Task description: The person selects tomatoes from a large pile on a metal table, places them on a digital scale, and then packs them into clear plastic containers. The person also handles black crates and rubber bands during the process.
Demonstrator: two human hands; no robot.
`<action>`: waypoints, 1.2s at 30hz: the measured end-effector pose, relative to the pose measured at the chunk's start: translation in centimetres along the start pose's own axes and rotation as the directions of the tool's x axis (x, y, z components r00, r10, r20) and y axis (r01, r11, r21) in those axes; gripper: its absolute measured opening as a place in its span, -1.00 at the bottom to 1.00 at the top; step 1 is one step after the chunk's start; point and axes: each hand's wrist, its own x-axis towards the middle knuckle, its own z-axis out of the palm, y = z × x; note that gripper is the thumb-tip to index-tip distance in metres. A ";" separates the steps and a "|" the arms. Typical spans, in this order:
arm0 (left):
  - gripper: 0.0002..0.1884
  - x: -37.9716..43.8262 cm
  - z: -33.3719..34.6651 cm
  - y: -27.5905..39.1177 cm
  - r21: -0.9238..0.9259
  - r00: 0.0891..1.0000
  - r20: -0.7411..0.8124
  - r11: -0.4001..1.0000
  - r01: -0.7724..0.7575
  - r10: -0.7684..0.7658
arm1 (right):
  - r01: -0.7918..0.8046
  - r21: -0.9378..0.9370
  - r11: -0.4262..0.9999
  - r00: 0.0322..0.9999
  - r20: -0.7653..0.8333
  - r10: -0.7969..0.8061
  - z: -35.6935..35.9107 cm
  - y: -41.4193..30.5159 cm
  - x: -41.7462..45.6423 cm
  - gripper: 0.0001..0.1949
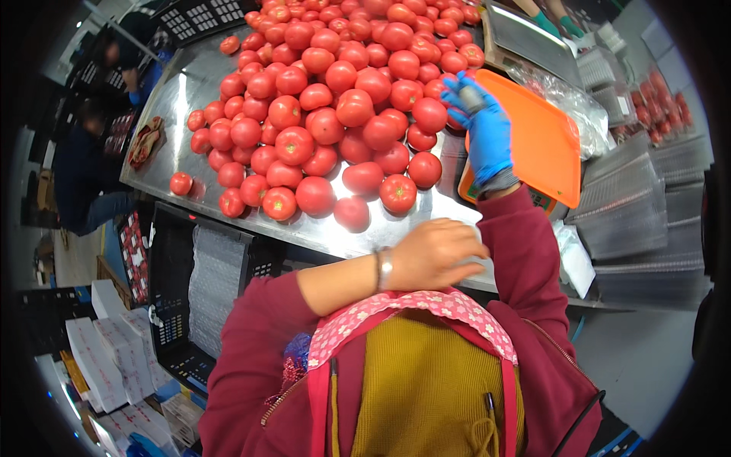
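My left hand [438,254] is bare, with a silver bracelet [386,268] and a dark band at the wrist. It reaches across my chest, fingers loosely bent and apart, its fingertips close to my right sleeve [517,245]. No object shows in it. A blue glove with a grey cuff covers my right hand [484,128], which is held over the right edge of the tomato pile [342,108]. Its fingers are spread near a tomato [429,115]; a blurred grey patch shows among them. Beside that hand lies an orange plastic tray [534,143] on a scale [469,185].
A metal table [188,103] bears the tomatoes and a crumpled cloth [147,141]. Clear plastic punnets [622,205] are stacked on the right. A black crate [171,274] with bubble wrap [216,285] stands at left. Other people are at far left; a co-worker's green-gloved hands [562,25] are at top right.
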 end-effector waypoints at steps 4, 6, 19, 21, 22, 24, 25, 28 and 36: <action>-0.58 2.9 2.8 0.6 0.105 0.997 -0.070 0.994 0.020 -0.012 | -0.081 0.451 0.889 0.972 0.235 -0.031 -2.9 -1.7 2.6 -0.55; -0.51 3.5 4.0 0.6 0.118 0.987 -0.141 0.988 0.096 -0.079 | -0.151 0.570 0.808 0.930 0.359 -0.080 -5.0 -1.0 2.7 -0.54; -0.67 3.9 6.3 -1.3 -0.160 0.919 -0.243 0.947 0.280 -0.312 | -0.213 0.805 0.554 0.897 0.386 -0.216 -11.1 1.1 10.6 -0.59; -0.75 3.7 6.6 -1.0 -0.247 0.934 -0.179 0.933 0.260 -0.308 | -0.234 0.821 0.522 0.901 0.385 -0.202 -9.6 1.0 10.7 -0.59; -0.80 3.3 6.6 -0.7 -0.285 0.945 -0.159 0.929 0.234 -0.287 | -0.256 0.791 0.556 0.857 0.451 -0.247 -8.7 0.9 10.3 -0.60; -0.79 1.8 5.9 -0.1 -0.400 0.944 -0.013 0.867 0.298 -0.331 | -0.350 0.770 0.534 0.861 0.488 -0.140 -6.6 0.4 9.0 -0.61; -0.79 0.3 5.6 0.3 -0.502 0.949 -0.058 0.831 0.240 -0.309 | -0.415 0.733 0.539 0.817 0.561 -0.134 -5.7 -0.1 8.0 -0.61; -0.73 -8.1 4.0 1.1 -0.520 0.740 0.174 0.577 0.629 -0.650 | -0.531 0.636 0.559 0.713 0.693 -0.111 -3.8 -2.7 5.3 -0.63; -0.61 -26.5 15.3 0.5 -0.601 0.270 0.357 0.002 0.799 -0.894 | -0.522 0.566 0.638 0.760 0.648 0.048 1.1 -1.5 -2.3 -0.61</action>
